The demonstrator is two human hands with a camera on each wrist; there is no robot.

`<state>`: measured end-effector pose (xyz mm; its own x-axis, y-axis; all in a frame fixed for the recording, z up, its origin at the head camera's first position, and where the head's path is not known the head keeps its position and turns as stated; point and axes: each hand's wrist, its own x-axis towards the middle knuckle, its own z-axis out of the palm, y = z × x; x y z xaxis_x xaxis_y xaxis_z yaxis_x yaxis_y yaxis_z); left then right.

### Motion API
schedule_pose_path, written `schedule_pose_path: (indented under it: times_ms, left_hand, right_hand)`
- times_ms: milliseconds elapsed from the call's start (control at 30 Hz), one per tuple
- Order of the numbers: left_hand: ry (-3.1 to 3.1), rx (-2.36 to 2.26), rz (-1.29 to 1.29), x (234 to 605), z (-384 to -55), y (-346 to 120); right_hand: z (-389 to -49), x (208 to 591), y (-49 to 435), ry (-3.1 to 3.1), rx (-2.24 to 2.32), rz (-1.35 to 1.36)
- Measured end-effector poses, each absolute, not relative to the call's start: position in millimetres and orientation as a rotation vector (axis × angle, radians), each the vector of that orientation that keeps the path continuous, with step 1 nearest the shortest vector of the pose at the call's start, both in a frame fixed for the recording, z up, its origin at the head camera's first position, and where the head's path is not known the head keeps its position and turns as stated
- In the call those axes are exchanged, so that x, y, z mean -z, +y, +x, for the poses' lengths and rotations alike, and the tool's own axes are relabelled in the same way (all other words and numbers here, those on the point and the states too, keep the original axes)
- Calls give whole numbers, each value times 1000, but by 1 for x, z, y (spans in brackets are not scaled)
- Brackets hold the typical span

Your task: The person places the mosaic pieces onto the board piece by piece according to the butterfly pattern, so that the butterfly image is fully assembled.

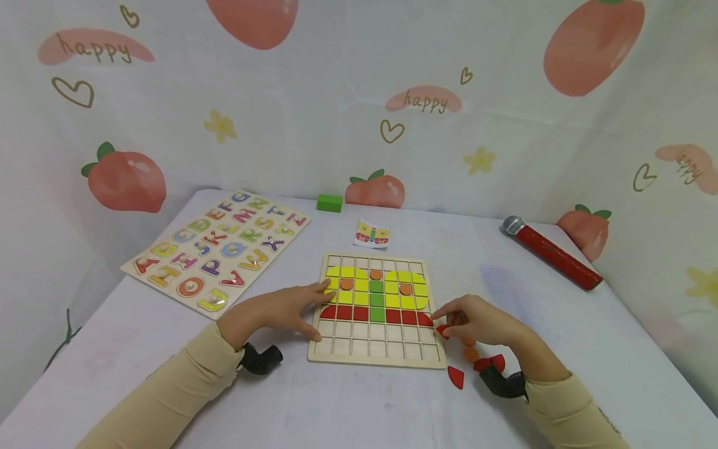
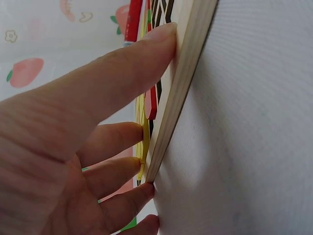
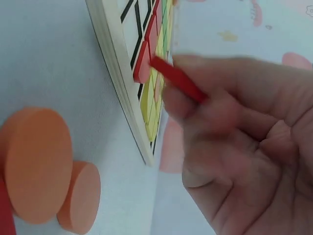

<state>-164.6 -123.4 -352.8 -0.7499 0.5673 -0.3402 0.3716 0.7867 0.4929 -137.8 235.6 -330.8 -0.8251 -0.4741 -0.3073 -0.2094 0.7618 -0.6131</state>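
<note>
A wooden grid board (image 1: 359, 361) lies before me, bearing yellow, green, red and orange tiles in a butterfly-like pattern. My left hand (image 1: 286, 308) rests at its left side, thumb on the rim and fingers spread against the edge and the yellow tiles. Off the board's right edge, my right hand (image 1: 482, 321) pinches a small red piece (image 3: 178, 81) between thumb and fingers, close to the end of the red row. Beneath and beside that hand lie orange discs (image 1: 470, 355) and loose red pieces (image 1: 497, 362). One red quarter-round piece (image 1: 456, 377) sits nearer the front.
Behind the board is a small picture card (image 1: 372, 234) with a similar butterfly. A green block (image 1: 329, 203) stands at the back. An alphabet puzzle board (image 1: 191, 249) lies at the left, a red microphone-shaped object (image 1: 552, 252) at the back right. A printed cloth hangs behind.
</note>
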Motion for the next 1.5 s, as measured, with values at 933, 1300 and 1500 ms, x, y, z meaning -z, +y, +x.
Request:
schedule_pose_path:
  times_ms: [933,1300,1500]
  left_hand:
    - [2499,-543,711,353,-165,-123]
    - [2500,-540,714,353,-165,-124]
    - [2494,-558,714,352,-165,-124]
  right_hand:
    - [-144,347,231,2419,1092,-352]
    - [-140,347,224,2501,946,-368]
    - [-139,345,225,2535,911,-372]
